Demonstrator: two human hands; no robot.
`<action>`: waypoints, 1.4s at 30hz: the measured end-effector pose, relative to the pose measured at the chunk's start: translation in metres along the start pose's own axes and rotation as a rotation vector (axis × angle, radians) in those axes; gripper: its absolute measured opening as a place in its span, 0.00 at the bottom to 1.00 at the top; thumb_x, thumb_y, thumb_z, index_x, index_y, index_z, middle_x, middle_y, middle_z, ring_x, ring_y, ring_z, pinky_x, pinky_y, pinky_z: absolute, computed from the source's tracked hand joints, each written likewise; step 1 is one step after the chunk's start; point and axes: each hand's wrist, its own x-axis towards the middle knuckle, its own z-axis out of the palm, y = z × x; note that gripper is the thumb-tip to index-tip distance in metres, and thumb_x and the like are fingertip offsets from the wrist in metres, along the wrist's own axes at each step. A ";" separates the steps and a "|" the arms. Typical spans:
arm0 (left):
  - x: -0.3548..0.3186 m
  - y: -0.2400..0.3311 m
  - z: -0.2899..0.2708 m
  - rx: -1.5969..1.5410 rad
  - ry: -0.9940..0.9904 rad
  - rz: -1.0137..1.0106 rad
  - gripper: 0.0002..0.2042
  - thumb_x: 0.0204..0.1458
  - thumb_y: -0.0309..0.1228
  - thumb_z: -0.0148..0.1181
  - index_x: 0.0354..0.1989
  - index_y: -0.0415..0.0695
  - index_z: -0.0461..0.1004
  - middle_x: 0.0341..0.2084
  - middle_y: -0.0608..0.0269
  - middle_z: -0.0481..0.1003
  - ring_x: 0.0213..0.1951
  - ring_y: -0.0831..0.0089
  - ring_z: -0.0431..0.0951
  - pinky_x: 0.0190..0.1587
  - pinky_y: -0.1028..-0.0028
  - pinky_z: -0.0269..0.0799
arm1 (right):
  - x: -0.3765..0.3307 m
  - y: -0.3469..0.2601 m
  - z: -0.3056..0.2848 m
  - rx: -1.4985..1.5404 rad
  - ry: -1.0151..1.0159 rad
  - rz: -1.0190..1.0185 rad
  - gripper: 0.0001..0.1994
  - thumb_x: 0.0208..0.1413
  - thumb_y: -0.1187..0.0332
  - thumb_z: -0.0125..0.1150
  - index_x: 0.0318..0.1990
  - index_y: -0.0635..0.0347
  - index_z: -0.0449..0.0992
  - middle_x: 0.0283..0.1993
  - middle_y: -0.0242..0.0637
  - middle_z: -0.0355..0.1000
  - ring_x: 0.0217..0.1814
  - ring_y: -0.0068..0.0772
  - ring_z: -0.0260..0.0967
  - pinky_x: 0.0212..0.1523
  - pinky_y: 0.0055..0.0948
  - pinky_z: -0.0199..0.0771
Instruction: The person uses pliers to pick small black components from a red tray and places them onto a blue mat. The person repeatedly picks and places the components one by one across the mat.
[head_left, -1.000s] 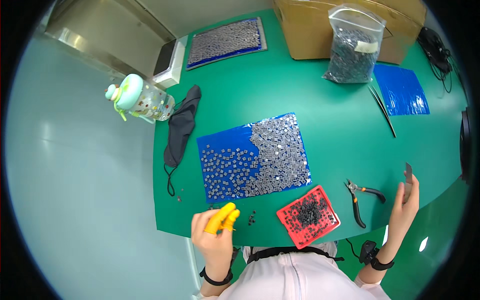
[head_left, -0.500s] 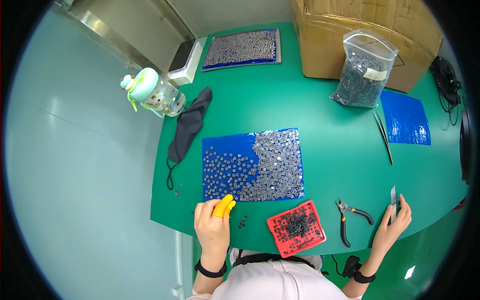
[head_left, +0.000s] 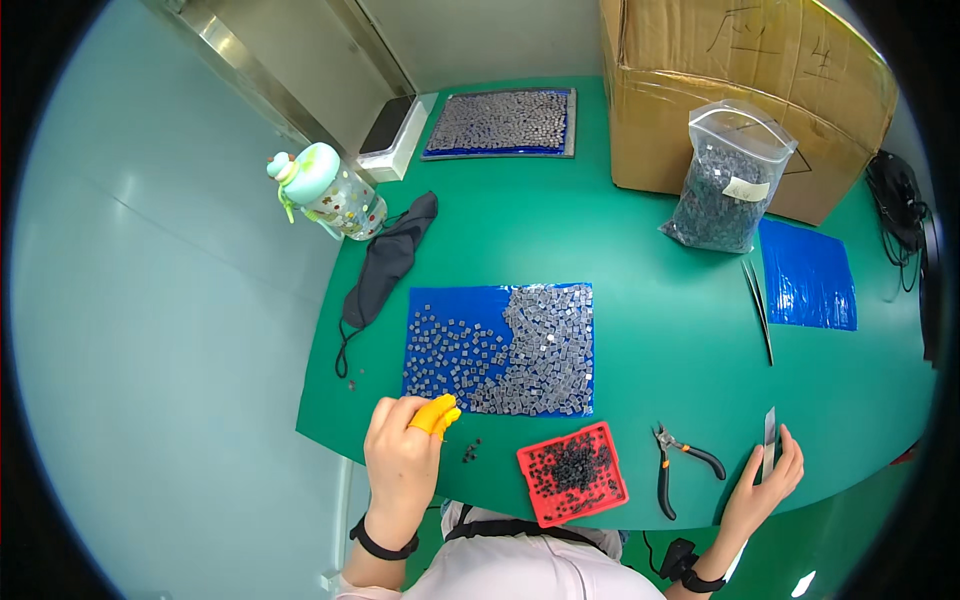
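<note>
Yellow finger cots cover fingertips of my left hand (head_left: pixel 402 450), which is closed at the near left corner of a blue sheet (head_left: pixel 455 302). Whatever its fingers may pinch cannot be made out. Many small grey square pieces (head_left: pixel 550 350) lie on the sheet, packed close on the right and scattered on the left. At the table's right front, my right hand (head_left: pixel 765 490) is closed around a knife blade (head_left: pixel 769 440) with a slanted tip pointing away from me. A red tray (head_left: pixel 527 487) of small black pieces (head_left: pixel 575 467) sits between my hands.
Orange-and-black cutting pliers (head_left: pixel 680 450) lie left of my right hand. Tweezers (head_left: pixel 758 310), another blue sheet (head_left: pixel 810 275), a bag of dark pieces (head_left: pixel 722 195) and a cardboard box (head_left: pixel 720 120) are farther right. A bottle (head_left: pixel 335 195), dark mask (head_left: pixel 385 265) and filled tray (head_left: pixel 500 122) lie left and back.
The view has shifted, so most table things sit lower in the picture. My left hand has moved slightly left against the sheet's edge. My right hand keeps hold of the blade.
</note>
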 end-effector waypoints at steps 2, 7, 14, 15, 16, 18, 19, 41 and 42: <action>0.007 0.000 0.005 0.008 -0.019 0.075 0.11 0.35 0.20 0.67 0.31 0.41 0.81 0.29 0.65 0.75 0.32 0.65 0.73 0.33 0.68 0.71 | 0.000 0.001 -0.001 0.009 -0.005 -0.005 0.18 0.61 0.69 0.52 0.58 0.59 0.68 0.58 0.41 0.64 0.63 0.43 0.57 0.64 0.44 0.53; 0.024 0.002 0.026 0.059 -0.129 0.213 0.11 0.35 0.22 0.67 0.31 0.41 0.82 0.28 0.62 0.75 0.29 0.65 0.73 0.32 0.70 0.72 | 0.000 0.001 -0.003 0.077 -0.008 -0.012 0.18 0.60 0.71 0.52 0.58 0.61 0.68 0.58 0.42 0.65 0.63 0.43 0.57 0.64 0.43 0.53; 0.036 0.004 0.035 0.050 -0.131 0.252 0.13 0.34 0.20 0.65 0.33 0.41 0.82 0.27 0.62 0.75 0.29 0.64 0.74 0.32 0.68 0.72 | 0.003 -0.004 -0.005 0.118 -0.008 0.031 0.19 0.58 0.74 0.52 0.58 0.63 0.68 0.57 0.42 0.65 0.62 0.44 0.57 0.63 0.42 0.54; 0.037 0.003 0.036 0.062 -0.145 0.260 0.13 0.34 0.20 0.65 0.33 0.41 0.82 0.27 0.61 0.75 0.29 0.64 0.74 0.32 0.68 0.72 | 0.003 -0.003 -0.006 0.118 -0.011 0.029 0.19 0.58 0.74 0.52 0.57 0.63 0.68 0.57 0.42 0.65 0.62 0.44 0.57 0.63 0.42 0.54; 0.038 0.003 0.037 0.074 -0.158 0.269 0.13 0.34 0.20 0.65 0.33 0.41 0.82 0.27 0.61 0.75 0.30 0.64 0.74 0.32 0.68 0.72 | 0.003 -0.003 -0.006 0.119 -0.014 0.026 0.19 0.58 0.74 0.52 0.57 0.63 0.68 0.57 0.42 0.65 0.62 0.44 0.57 0.63 0.42 0.54; 0.039 0.004 0.037 0.085 -0.174 0.272 0.13 0.34 0.19 0.65 0.33 0.41 0.82 0.27 0.61 0.75 0.30 0.64 0.74 0.33 0.68 0.72 | 0.003 -0.003 -0.006 0.121 -0.014 0.021 0.19 0.58 0.74 0.52 0.57 0.62 0.68 0.57 0.42 0.65 0.62 0.44 0.57 0.63 0.42 0.54; 0.039 0.004 0.037 0.090 -0.182 0.273 0.13 0.34 0.19 0.65 0.33 0.41 0.82 0.27 0.61 0.76 0.30 0.64 0.74 0.33 0.68 0.73 | 0.002 -0.003 -0.005 0.124 -0.011 0.019 0.19 0.58 0.74 0.52 0.57 0.62 0.68 0.57 0.42 0.66 0.62 0.44 0.58 0.63 0.42 0.54; 0.040 0.007 0.034 0.021 -0.154 0.245 0.12 0.37 0.20 0.66 0.34 0.37 0.81 0.28 0.58 0.76 0.30 0.62 0.74 0.33 0.67 0.72 | 0.003 -0.004 -0.005 0.154 -0.020 0.021 0.17 0.58 0.75 0.53 0.55 0.63 0.70 0.56 0.42 0.65 0.61 0.44 0.58 0.60 0.42 0.58; 0.041 0.009 0.032 0.005 -0.145 0.231 0.12 0.37 0.20 0.66 0.34 0.37 0.81 0.28 0.58 0.76 0.30 0.61 0.74 0.33 0.67 0.72 | 0.003 -0.004 -0.005 0.155 -0.017 0.019 0.17 0.58 0.75 0.53 0.55 0.63 0.70 0.56 0.42 0.65 0.61 0.44 0.58 0.60 0.42 0.58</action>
